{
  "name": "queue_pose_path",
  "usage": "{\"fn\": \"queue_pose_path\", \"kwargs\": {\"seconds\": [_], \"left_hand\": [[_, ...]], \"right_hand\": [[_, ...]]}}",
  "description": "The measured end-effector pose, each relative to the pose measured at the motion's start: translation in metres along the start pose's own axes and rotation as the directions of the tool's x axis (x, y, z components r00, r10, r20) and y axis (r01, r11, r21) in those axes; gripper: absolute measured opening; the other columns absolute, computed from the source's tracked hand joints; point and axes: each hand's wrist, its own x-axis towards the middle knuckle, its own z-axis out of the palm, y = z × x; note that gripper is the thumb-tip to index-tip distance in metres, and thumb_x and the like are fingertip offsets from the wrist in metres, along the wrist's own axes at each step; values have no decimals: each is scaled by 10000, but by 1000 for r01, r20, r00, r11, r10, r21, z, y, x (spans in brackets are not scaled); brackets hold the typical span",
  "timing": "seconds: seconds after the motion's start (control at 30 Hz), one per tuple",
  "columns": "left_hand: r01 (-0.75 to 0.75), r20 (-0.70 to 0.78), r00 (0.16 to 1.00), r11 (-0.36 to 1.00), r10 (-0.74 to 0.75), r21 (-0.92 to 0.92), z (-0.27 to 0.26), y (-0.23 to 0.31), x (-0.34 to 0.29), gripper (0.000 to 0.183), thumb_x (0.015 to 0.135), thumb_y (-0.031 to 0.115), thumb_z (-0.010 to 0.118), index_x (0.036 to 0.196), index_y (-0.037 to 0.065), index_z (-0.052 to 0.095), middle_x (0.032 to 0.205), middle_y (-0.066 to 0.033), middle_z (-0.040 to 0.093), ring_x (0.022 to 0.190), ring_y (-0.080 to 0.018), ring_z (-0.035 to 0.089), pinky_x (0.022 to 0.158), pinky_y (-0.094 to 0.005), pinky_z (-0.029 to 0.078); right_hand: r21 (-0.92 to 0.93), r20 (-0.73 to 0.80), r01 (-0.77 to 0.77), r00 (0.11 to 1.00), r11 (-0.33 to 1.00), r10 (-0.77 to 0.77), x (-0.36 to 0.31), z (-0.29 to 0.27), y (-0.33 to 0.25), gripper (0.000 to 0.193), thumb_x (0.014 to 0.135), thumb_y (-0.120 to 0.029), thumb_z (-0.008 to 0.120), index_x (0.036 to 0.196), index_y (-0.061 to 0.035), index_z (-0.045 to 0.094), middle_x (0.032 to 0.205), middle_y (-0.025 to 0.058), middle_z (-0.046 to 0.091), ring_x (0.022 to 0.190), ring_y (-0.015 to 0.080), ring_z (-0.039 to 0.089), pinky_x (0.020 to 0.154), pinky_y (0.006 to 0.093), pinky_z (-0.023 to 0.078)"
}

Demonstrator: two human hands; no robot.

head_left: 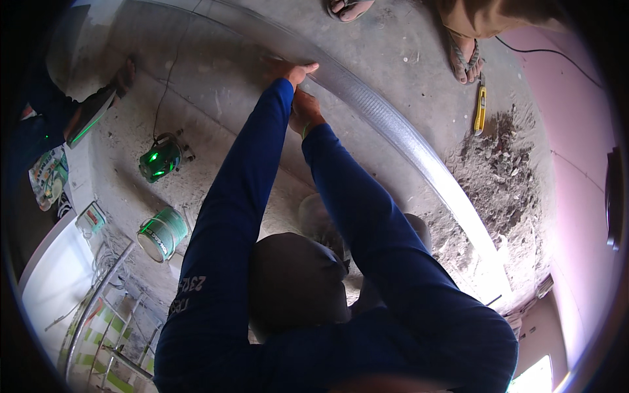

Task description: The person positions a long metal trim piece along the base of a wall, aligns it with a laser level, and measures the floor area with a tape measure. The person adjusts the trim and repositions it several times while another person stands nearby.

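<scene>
A long, ribbed galvanised metal channel (386, 116) lies across the floor, from the far left to the near right, bowed by the lens. My left hand (290, 72) is at its near edge. Its thumb is stretched out to the metal, and its other fingers point left and look smeared. Just nearer to me, my right hand (305, 112) is closed, and whatever it grips is hidden. Both arms reach forward in blue sleeves over my bent knees.
A green-lit laser level (161, 158) and a green bucket (162, 234) stand at left, above a metal-tube frame (98, 308). A yellow utility knife (481, 110) lies by another person's sandalled foot (466, 60), near rubble (501, 170). Someone else's foot (124, 75) is far left.
</scene>
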Motion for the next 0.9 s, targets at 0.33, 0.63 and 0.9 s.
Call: {"fn": "queue_pose_path", "kwargs": {"seconds": [0.33, 0.63, 0.9], "left_hand": [[-176, 247, 934, 935, 258, -309, 7, -15, 15, 675, 756, 500, 803, 1170, -11, 654, 1173, -137, 648, 1034, -262, 589, 929, -418, 458], [-83, 359, 903, 915, 237, -396, -5, -10, -7, 726, 804, 517, 754, 1306, 17, 595, 1343, -96, 580, 1293, -221, 440, 1109, -367, 277], [-187, 378, 843, 867, 383, -462, -3, -16, 0, 787, 800, 550, 726, 1352, 26, 527, 1416, -111, 484, 1349, -234, 367, 1123, -390, 253]], "right_hand": [[-283, 41, 81, 997, 956, -72, 3, -2, -11, 189, 973, -182, 521, 927, -31, 627, 719, 71, 617, 520, 183, 560, 443, 351, 401], [-831, 249, 250, 966, 497, -70, -74, -84, -2, 223, 893, -190, 633, 901, 33, 638, 722, 118, 667, 624, 203, 675, 563, 340, 532], [-512, 349, 269, 933, 816, -88, -167, -196, -70, 245, 993, -189, 524, 1176, -26, 529, 936, 96, 667, 808, 179, 667, 669, 295, 522]]}}
